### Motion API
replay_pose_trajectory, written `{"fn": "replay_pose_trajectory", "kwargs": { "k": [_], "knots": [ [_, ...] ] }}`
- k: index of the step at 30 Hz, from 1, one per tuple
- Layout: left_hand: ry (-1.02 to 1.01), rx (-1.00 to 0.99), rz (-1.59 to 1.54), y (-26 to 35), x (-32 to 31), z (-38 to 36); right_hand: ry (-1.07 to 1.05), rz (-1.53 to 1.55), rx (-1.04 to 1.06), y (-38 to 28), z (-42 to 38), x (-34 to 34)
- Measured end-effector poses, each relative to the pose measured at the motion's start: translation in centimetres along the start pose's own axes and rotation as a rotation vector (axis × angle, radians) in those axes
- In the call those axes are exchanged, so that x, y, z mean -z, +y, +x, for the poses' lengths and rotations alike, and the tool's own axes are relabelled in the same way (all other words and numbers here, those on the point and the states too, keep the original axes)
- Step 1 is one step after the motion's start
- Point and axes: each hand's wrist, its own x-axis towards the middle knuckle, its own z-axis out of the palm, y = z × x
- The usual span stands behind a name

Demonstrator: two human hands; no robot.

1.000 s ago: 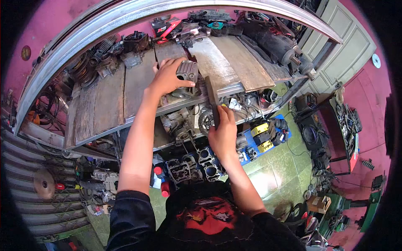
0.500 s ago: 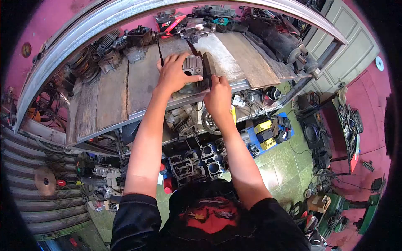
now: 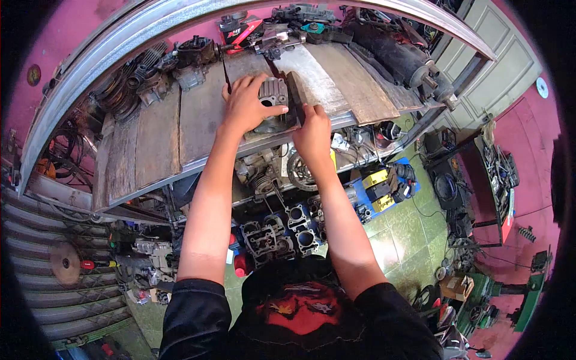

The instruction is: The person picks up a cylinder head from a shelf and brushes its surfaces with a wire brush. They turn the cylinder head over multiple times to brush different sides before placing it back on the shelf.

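Observation:
On the plank-topped bench [image 3: 157, 138], a grey finned metal engine part [image 3: 275, 91] stands near the front edge. My left hand [image 3: 246, 108] grips it from the left, with the fingers over its far side and the thumb reaching across its front. Just right of the part lies a dark, narrow block [image 3: 295, 90]. My right hand [image 3: 314, 132] is closed at the near end of this block. Its fingers are curled, and what they hold is mostly hidden.
Greasy engine parts [image 3: 195, 54] and a red-and-black box [image 3: 243, 33] line the back of the bench. A dark cylinder [image 3: 399, 63] lies at the back right. Below are metal engine castings [image 3: 306, 240] and a yellow case [image 3: 378, 186] on a blue mat.
The view has shifted slightly. Both hands keep nearly the same places at the metal part and the dark block.

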Motion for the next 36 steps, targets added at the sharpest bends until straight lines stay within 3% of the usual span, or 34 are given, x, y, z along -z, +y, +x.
{"fn": "replay_pose_trajectory", "kwargs": {
  "k": [5, 7, 10, 14, 17, 21, 25, 28, 33, 36],
  "knots": [
    [0.015, 0.034, 0.032, 0.6, 0.0, -0.2, -0.089, -0.017, 0.019, -1.5, -3.9, 2.2],
    [0.022, 0.032, 0.052, 0.6, 0.0, -0.3, 0.046, -0.082, 0.084, -2.6, -7.0, 3.2],
    [0.029, 0.024, 0.041, 0.3, -0.3, -0.2, 0.077, -0.032, 0.1, -2.8, -8.3, 3.5],
    [0.074, -0.011, 0.014, 0.2, -0.3, -0.3, -0.049, -0.007, -0.023, -1.4, -3.3, 2.2],
    [0.011, 0.026, 0.002, 0.1, -0.5, 0.1, -0.027, -0.048, -0.005, -1.2, -0.6, 0.5],
    [0.042, 0.019, 0.019, 0.1, -0.6, 0.1, -0.015, -0.056, 0.066, -1.9, -3.5, 1.8],
    [0.057, 0.019, 0.052, 0.1, -0.8, -0.1, -0.081, 0.0, -0.008, -2.7, -8.8, 4.8],
    [0.076, 0.006, 0.032, -0.3, -1.3, -0.1, -0.031, -0.011, 0.001, -1.9, -8.2, 3.8],
    [0.055, 0.005, 0.01, -0.2, -1.1, 0.0, -0.075, -0.052, -0.074, -0.4, -0.8, 0.5],
    [0.054, 0.077, -0.015, 0.1, -0.9, 0.2, -0.075, -0.028, -0.04, -0.6, -1.5, 0.3]
  ]
}}
